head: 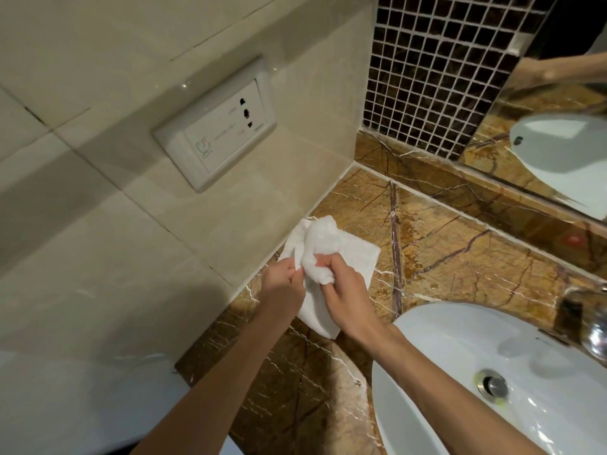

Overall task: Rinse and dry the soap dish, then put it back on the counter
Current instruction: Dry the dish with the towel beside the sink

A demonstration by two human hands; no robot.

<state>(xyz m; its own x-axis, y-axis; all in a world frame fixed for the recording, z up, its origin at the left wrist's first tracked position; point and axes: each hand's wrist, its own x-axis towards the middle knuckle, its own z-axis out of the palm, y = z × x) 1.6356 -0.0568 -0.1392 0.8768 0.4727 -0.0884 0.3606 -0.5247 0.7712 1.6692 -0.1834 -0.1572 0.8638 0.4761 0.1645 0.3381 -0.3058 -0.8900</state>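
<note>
Both of my hands meet over the brown marble counter (460, 251), close to the left wall. My left hand (282, 280) and my right hand (345, 290) each pinch a bunched white towel (320, 241), lifted slightly above the counter. Beneath it a flat folded white towel (359, 257) lies on the counter against the wall. No soap dish shows anywhere. I cannot tell whether it is wrapped inside the bunched towel.
A white basin (443, 372) with a metal drain (492, 385) sits to the right, and a chrome faucet (591, 326) stands at its far right edge. A socket plate (216, 126) is on the beige tiled wall. A mirror (558, 142) and dark mosaic tiles (437, 67) back the counter.
</note>
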